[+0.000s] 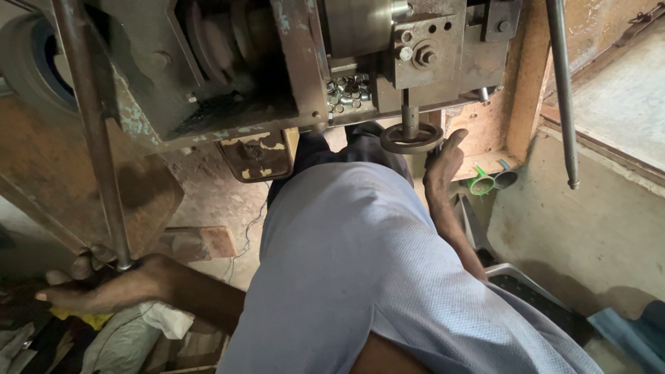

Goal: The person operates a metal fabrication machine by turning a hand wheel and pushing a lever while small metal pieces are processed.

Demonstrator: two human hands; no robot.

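My left hand (104, 282) is closed around the lower end of a long rusty metal lever rod (89, 131) at the left. My right hand (443, 166) is raised with fingers apart, its thumb touching the rim of a small round handwheel (411, 138) under the grey machine (277, 62). The hand holds nothing. A heap of small shiny metal pieces (348, 91) lies in a recess of the machine above the handwheel. My light blue shirt (360, 270) fills the lower middle and hides my lap.
A second long steel rod (562, 90) hangs at the right. A green funnel-like cup and a grey one (492, 180) sit on a ledge by my right hand. Crumpled bags and rags (118, 339) lie lower left. A concrete wall (589, 235) stands right.
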